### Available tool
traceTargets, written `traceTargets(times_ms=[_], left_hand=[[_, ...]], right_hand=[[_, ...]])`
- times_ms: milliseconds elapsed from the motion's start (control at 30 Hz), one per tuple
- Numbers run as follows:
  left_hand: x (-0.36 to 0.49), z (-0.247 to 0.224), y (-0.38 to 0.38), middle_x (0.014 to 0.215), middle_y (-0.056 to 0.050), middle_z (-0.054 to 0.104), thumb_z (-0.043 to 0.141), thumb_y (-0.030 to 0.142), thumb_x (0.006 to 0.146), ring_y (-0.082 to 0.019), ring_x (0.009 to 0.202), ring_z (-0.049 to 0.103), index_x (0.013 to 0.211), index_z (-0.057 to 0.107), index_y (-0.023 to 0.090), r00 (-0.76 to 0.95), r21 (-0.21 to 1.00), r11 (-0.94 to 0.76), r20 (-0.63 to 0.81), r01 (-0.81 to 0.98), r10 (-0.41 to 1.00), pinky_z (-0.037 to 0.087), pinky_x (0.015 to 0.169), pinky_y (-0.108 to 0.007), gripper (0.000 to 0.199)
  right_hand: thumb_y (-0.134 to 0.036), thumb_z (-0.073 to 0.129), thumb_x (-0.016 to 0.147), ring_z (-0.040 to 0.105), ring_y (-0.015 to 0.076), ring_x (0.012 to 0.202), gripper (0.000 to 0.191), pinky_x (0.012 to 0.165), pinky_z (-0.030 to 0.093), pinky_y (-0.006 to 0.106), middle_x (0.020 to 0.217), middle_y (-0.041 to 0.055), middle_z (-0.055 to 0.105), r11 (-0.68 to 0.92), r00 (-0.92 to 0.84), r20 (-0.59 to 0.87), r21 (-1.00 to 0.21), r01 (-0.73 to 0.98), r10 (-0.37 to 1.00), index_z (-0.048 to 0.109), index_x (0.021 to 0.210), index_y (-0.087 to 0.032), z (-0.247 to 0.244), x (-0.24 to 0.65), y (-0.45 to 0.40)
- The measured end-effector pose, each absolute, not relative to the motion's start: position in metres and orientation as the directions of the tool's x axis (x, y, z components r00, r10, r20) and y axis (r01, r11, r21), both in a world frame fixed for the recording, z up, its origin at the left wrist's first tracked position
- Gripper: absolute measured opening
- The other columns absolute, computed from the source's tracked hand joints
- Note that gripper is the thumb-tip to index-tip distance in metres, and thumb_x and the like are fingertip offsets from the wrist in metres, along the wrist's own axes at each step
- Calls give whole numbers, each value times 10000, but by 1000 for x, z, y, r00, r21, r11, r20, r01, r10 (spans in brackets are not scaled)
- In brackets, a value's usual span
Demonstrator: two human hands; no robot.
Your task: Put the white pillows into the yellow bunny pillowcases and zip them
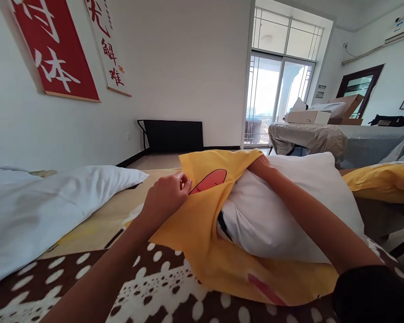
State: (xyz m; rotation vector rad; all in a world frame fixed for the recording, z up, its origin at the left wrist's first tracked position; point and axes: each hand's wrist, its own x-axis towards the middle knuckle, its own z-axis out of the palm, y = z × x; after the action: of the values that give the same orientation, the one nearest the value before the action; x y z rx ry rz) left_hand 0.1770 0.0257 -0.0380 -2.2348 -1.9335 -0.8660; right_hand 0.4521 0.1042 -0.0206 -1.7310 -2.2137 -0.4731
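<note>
Left hand (168, 193)'s loosely curled, pinching the yellow pillowcase (202, 233); right hand (258, 165) grips its 12 o'clock edge, openness hidden, white pillow (289, 211) partly inside.

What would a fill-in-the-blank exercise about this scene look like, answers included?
The left hand is at the edge of a cloth whose main colour is ____.
The forearm crossing over the plump pillow is the person's ____ one.
The bigger wall scroll has white characters on a ____ background.
The blanket has white spots on a ____ ground.

Missing words: yellow; right; red; brown.
</note>
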Motion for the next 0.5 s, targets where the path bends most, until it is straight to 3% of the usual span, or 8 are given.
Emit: traceTargets(times_ms=[100, 233, 333, 433, 500], left_hand=[[151, -68, 59, 829, -79, 667, 406, 442, 810, -242, 778, 591, 776, 524, 217, 42, 393, -190, 355, 900, 934, 390, 692, -335, 256], [126, -121, 102, 1088, -165, 665, 415, 543, 741, -288, 955, 624, 925, 569, 178, 92, 537, -185, 196, 823, 976, 446, 808, -345, 437], [121, -161, 123, 1130, -170, 662, 423, 588, 707, -306, 1001, 622, 944, 601, 166, 150, 630, -182, 104, 755, 983, 460, 833, -349, 516], [124, -196, 135, 1039, -145, 698, 469, 586, 690, -314, 952, 631, 891, 641, 172, 199, 700, -183, 59, 691, 978, 463, 817, -364, 491], [125, -217, 139, 983, -134, 708, 484, 566, 695, -311, 901, 633, 862, 655, 171, 200, 742, -181, 64, 646, 978, 462, 786, -371, 462]], right_hand=[[-363, 446, 897, 571, 283, 1087, 396, 866, 454, 365, 1239, 150, 604, 297, -311, 300, 92, 950, 902, 595, 1200, -156, -34, 455, 104], [-303, 507, 872, 466, 288, 1253, 461, 1016, 362, 400, 1385, 166, 485, 418, -436, 159, 137, 898, 886, 515, 1298, -128, -75, 429, 75], [-441, 494, 880, 507, 307, 1201, 565, 987, 381, 414, 1324, 203, 530, 550, -566, 62, 169, 818, 822, 478, 1325, -93, -110, 401, 49], [-487, 543, 840, 495, 348, 1189, 736, 981, 367, 421, 1302, 272, 516, 474, -509, 117, 236, 848, 853, 401, 1358, 16, -130, 382, 42], [-488, 505, 864, 515, 348, 1152, 700, 964, 365, 417, 1254, 273, 551, 385, -424, 165, 225, 895, 890, 427, 1332, 26, -132, 373, 52]])
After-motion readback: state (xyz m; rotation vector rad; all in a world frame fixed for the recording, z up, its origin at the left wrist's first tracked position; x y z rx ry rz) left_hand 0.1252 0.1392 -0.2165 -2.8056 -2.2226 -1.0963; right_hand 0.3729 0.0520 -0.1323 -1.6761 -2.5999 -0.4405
